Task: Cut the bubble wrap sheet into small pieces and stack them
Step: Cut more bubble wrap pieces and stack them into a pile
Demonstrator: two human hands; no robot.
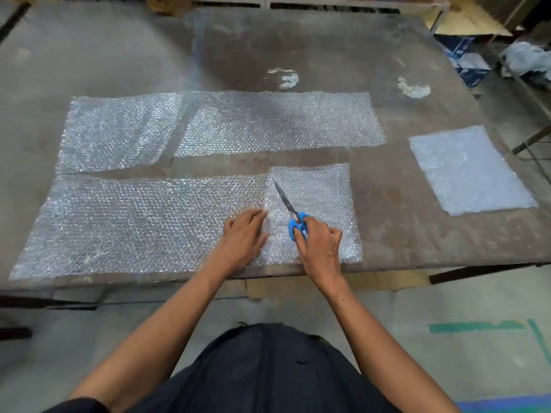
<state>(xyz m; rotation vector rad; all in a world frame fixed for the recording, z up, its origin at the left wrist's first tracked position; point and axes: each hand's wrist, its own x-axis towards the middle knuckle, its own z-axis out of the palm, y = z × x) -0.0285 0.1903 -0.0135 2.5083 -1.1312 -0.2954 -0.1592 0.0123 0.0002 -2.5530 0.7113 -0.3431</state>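
A long bubble wrap strip (134, 225) lies along the near edge of the table. Its right end meets a smaller bubble wrap piece (316, 192). My left hand (243, 236) presses flat on the strip beside that seam. My right hand (320, 241) grips blue-handled scissors (290, 211), blades together and pointing away over the small piece. A second long strip (226, 126) lies further back. A stack of cut pieces (468, 169) sits at the right of the table.
The worn brown table (298, 49) has white tape scraps (283, 77) behind the strips. Cardboard, blue boxes (465, 59) and cloth lie on the floor past the right edge. The table's front edge runs just below my hands.
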